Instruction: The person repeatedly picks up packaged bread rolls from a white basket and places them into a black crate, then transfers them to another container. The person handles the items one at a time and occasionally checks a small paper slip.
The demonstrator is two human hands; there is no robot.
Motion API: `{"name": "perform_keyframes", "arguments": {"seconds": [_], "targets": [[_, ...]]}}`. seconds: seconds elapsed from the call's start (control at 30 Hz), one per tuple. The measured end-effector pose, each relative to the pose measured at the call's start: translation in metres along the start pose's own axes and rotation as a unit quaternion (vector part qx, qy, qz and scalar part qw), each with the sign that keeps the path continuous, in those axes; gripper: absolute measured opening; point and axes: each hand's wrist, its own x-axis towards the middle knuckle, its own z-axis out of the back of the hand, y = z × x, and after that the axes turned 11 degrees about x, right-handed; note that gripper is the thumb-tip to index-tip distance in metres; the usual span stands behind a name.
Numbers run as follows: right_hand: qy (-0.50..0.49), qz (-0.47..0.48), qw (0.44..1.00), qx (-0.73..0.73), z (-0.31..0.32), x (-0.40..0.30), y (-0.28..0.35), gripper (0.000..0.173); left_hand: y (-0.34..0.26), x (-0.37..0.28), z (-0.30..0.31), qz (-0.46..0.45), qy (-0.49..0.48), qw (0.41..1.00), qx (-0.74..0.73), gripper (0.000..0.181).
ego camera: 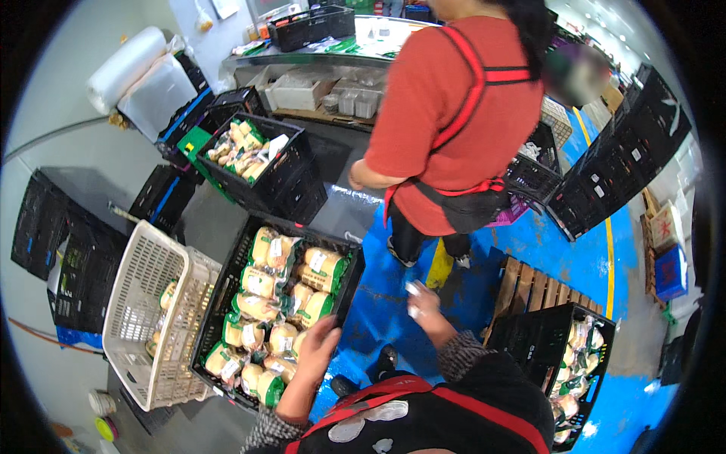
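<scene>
Over the right edge of a black plastic crate (354,267), my left hand (315,346) has its fingers apart and nothing visible in it. The crate is filled with bagged produce packs (258,306): pale, plump vegetables that look like lotus root, in clear and green plastic with white labels. My left forearm hides some packs at the crate's near right corner. Out to the right, above the blue floor, my right hand (426,306) is closed around a small white thing (412,288), perhaps paper or tissue; its exact kind is unclear.
A co-worker (459,113) in a red top and apron stands ahead. Left of the crate are stacked white baskets (187,323); beyond it, stacked black crates (266,176) hold more packs. At right, another filled crate (527,340) stands by a wooden pallet (524,286). A counter (317,59) lies beyond.
</scene>
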Motion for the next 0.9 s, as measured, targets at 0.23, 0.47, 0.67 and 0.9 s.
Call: {"name": "perform_keyframes", "arguments": {"seconds": [0.23,0.47,0.67,0.9], "targets": [[-0.287,0.178,0.916,0.219,0.120,-0.003,0.199,0.052,0.164,-0.099,0.178,0.060,-0.489,0.715,0.496,0.044],[0.031,0.301,0.939,0.166,-0.158,0.062,0.439,0.057,0.266,-0.166,0.271,0.396,-0.505,0.665,0.382,0.058],[0.176,0.204,0.882,-0.387,-0.159,0.124,0.269,0.018,0.226,-0.148,0.220,0.250,-0.519,0.793,0.196,0.030],[0.291,0.241,0.561,-0.737,-0.284,0.101,-0.048,0.048,0.197,-0.122,0.235,0.265,-0.594,0.758,-0.040,0.011]]}}
